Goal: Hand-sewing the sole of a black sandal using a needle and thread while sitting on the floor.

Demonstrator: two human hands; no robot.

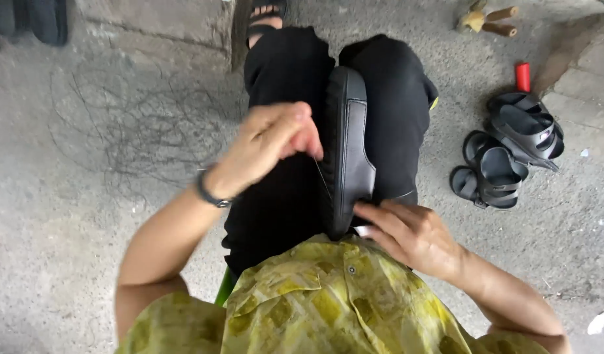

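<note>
A black slip-on shoe [350, 147] stands on its side between my knees, sole edge facing left. My left hand [270, 145] is pinched shut beside the shoe's sole and holds a thin thread [321, 176] that runs down to the sole edge. My right hand [410, 235] rests against the shoe's heel end near my lap, its fingers spread on the upper and steadying it. I wear black trousers and a yellow-green patterned shirt. A dark band sits on my left wrist.
Black sandals [505, 147] lie piled on the concrete floor at the right. A red cylinder [523, 77] lies behind them, and wooden-handled tools [488, 19] lie at the top right. A tangle of thin dark threads [138, 124] spreads over the floor at the left.
</note>
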